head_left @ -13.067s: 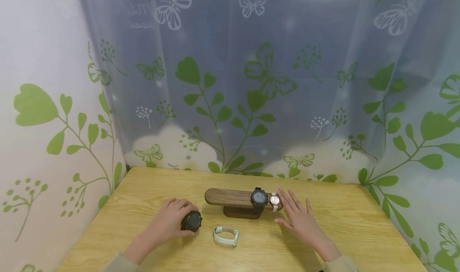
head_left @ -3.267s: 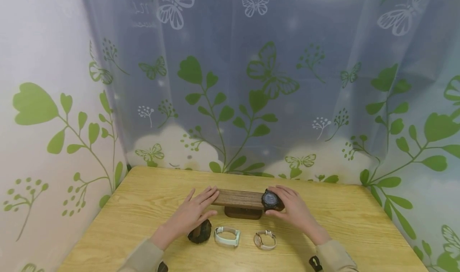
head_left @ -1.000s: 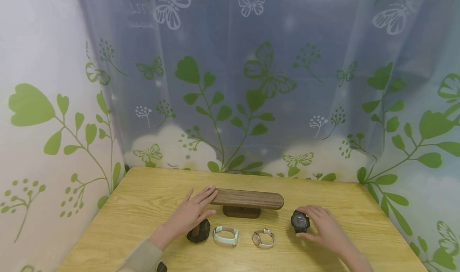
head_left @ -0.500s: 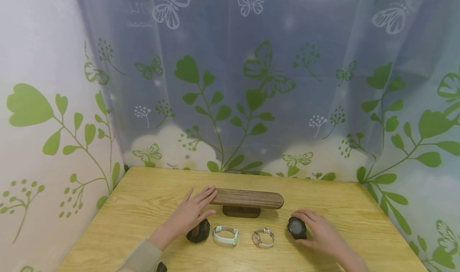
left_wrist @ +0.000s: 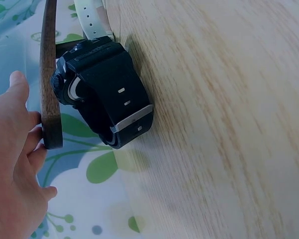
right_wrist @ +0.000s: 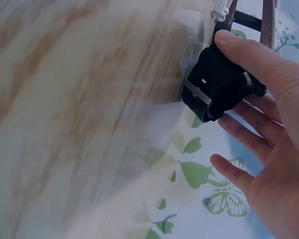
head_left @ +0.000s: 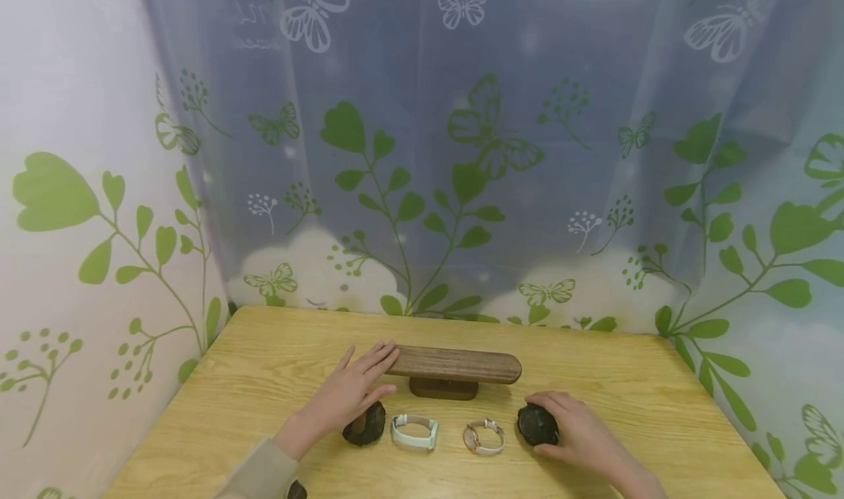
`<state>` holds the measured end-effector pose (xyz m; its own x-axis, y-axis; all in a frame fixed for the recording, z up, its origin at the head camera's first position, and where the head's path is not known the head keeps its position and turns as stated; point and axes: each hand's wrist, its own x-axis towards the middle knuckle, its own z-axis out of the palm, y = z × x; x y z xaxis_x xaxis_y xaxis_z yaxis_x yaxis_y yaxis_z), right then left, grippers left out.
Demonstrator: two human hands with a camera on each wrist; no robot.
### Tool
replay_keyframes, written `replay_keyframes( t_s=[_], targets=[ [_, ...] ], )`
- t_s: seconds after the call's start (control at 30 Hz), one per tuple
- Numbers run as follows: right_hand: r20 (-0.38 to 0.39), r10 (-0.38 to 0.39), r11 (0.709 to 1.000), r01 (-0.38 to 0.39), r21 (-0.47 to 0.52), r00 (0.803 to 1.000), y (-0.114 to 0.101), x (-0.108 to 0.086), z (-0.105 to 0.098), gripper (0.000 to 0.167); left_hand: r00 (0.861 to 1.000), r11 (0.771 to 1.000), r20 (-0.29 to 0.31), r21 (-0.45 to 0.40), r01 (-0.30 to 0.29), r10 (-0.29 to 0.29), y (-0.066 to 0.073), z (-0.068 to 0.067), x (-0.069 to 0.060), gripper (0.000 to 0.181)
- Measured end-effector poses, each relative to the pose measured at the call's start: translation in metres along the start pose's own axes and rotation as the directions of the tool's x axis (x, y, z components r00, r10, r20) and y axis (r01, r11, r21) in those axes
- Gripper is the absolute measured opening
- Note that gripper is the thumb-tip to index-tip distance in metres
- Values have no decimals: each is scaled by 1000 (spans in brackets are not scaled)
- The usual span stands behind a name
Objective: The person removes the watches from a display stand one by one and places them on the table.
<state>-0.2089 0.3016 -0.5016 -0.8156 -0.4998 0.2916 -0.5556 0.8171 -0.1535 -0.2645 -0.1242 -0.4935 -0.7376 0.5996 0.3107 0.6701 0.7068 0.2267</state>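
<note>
My right hand [head_left: 583, 429] pinches a chunky black wristwatch [head_left: 538, 425] between thumb and fingers, low over the table at the right. Its closed strap and buckle show in the right wrist view. My left hand [head_left: 343, 400] touches the left end of a dark wooden watch stand [head_left: 455, 365] with fairly straight fingers. The stand's bar carries no watch. Below that hand a second black watch [left_wrist: 114, 79] stands on the table, partly hidden in the head view. Right of it are a mint-green watch [head_left: 412, 442] and a small watch with a pale strap [head_left: 471, 439].
The watches form a row in front of the stand on the wooden table [head_left: 303, 338]. A patterned curtain [head_left: 422, 191] with leaves and butterflies hangs behind the table and along both sides.
The right hand has taken the black watch off the stand's right end, then brought it nearer and leftward, tilting its face away. Earlier, the pale-strapped watch came off too. The left hand now touches the stand.
</note>
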Motion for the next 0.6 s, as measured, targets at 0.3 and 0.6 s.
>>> replay_keyframes(
  t_s=[0.3,0.6],
  targets=[
    [56,-21,1000,20,15,998,-1,2,-2,74,1000,1000,-8,6,3,-3,-1,1,0,67],
    [85,-28,999,25,35,996,-1,3,-1,75,1000,1000,-14,11,-4,4,-1,3,0,67]
  ],
)
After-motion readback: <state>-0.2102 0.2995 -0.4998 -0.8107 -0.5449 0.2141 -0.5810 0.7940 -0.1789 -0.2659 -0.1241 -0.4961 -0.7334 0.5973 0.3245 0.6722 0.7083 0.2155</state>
